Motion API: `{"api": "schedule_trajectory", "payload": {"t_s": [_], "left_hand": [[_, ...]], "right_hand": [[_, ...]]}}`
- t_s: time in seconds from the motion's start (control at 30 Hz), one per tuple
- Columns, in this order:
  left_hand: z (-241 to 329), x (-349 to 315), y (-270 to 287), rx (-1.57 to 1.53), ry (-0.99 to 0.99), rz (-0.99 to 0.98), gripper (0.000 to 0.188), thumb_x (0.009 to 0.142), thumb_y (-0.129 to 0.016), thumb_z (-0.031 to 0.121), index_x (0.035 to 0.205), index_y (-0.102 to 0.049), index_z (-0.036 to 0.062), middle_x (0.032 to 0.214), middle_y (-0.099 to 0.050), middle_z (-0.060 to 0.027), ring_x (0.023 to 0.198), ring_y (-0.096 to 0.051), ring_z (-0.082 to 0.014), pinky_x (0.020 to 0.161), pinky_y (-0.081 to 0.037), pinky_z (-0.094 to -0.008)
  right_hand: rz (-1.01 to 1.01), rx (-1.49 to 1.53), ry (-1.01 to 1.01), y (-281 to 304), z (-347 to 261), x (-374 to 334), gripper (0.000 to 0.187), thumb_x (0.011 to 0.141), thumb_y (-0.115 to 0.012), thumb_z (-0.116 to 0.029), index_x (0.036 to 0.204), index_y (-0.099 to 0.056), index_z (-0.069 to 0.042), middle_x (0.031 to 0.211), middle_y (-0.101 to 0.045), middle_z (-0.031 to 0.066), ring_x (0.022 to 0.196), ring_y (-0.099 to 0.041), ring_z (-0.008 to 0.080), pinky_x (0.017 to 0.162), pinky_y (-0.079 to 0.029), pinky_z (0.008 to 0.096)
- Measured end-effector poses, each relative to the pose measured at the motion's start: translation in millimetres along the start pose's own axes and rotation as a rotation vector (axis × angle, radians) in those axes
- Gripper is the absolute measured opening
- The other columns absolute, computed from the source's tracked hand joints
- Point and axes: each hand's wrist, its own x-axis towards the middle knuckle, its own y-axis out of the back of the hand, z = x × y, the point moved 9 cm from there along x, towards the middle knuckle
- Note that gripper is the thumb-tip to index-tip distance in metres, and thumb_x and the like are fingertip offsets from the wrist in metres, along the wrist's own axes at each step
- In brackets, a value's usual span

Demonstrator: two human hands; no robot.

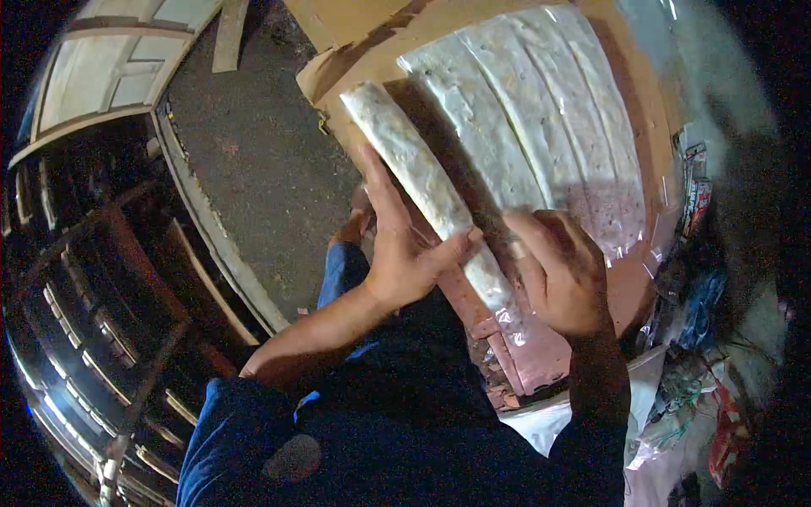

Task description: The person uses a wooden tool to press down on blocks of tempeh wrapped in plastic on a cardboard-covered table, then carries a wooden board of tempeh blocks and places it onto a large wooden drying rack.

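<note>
A long, narrow slab point(414, 165) of a white, mottled material with yellowish specks, wrapped in clear plastic, lies slantwise in front of me. My left hand point(404, 253) is closed around its middle, the thumb on top and the fingers along the left side. Close to the slab's near right edge is my right hand point(562, 275), its fingers curled in and slightly smeared by motion. Whatever its fingertips hold is too small or hidden to name. Beyond it, several similar wrapped slabs point(515, 101) lie side by side, with small dark marks on their surface.
Brown cardboard point(338, 29) lies under the slabs. On the right are plastic bags and scraps point(697, 296), with a red wrapper point(726, 435) lower down. Dark ground point(245, 152) and slatted wooden racks point(93, 329) are on the left. A pale board point(228, 38) lies at the far left.
</note>
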Motion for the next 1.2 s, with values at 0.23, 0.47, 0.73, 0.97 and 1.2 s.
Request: {"api": "schedule_trajectory", "payload": {"t_s": [0.23, 0.47, 0.73, 0.97, 1.2], "left_hand": [[-1.9, 0.0, 3.9, 0.156, -0.012, 0.002, 0.130, 0.064, -0.078, 0.010, 0.143, 0.025, -0.0017, 0.154, 0.003, -0.0211, 0.143, -0.007, -0.0289, 0.115, -0.012, -0.0379], [-2.7, 1.0, 0.4, 0.013, 0.041, 0.022, 0.130, 0.065, -0.077, 0.009, 0.143, 0.027, 0.0014, 0.155, 0.006, -0.0200, 0.143, -0.008, -0.0281, 0.115, -0.012, -0.0378], [-3.1, 1.0, 0.5, 0.073, 0.003, -0.001, 0.131, 0.065, -0.078, 0.010, 0.144, 0.027, 0.0030, 0.155, 0.004, -0.0195, 0.142, -0.011, -0.0284, 0.114, -0.015, -0.0382], [-3.4, 0.3, 0.7, 0.058, 0.026, 0.022, 0.132, 0.064, -0.078, 0.007, 0.144, 0.026, 0.0024, 0.153, 0.000, -0.0192, 0.141, -0.012, -0.0277, 0.114, -0.015, -0.0380], [-6.1, -2.0, 2.3, 0.165, 0.058, 0.000, 0.131, 0.064, -0.075, 0.005, 0.142, 0.029, 0.0016, 0.152, -0.001, -0.0201, 0.141, -0.012, -0.0288, 0.114, -0.013, -0.0371]], "right_hand": [[-0.092, -0.028, 0.010, -16.4, 2.5, 10.6, 0.029, 0.081, -0.068, -0.013, 0.109, -0.063, -0.009, 0.091, -0.058, 0.0112, 0.079, -0.061, 0.0292, 0.065, -0.050, 0.0400], [-0.086, 0.032, 0.017, -20.5, 6.3, 10.5, 0.030, 0.079, -0.067, -0.010, 0.109, -0.064, -0.009, 0.090, -0.058, 0.0118, 0.078, -0.060, 0.0309, 0.064, -0.049, 0.0405], [-0.164, 0.023, -0.050, -22.2, 9.4, 12.5, 0.027, 0.084, -0.066, -0.010, 0.111, -0.066, -0.011, 0.096, -0.063, 0.0138, 0.082, -0.064, 0.0323, 0.070, -0.052, 0.0397], [-0.145, -0.002, -0.016, -22.6, 8.2, 15.2, 0.027, 0.083, -0.066, -0.009, 0.109, -0.066, -0.008, 0.095, -0.062, 0.0144, 0.081, -0.063, 0.0321, 0.070, -0.052, 0.0386], [-0.054, 0.113, -0.008, -26.8, 8.8, 14.9, 0.032, 0.079, -0.065, -0.007, 0.111, -0.063, -0.007, 0.092, -0.059, 0.0135, 0.083, -0.061, 0.0300, 0.069, -0.050, 0.0390]]}}
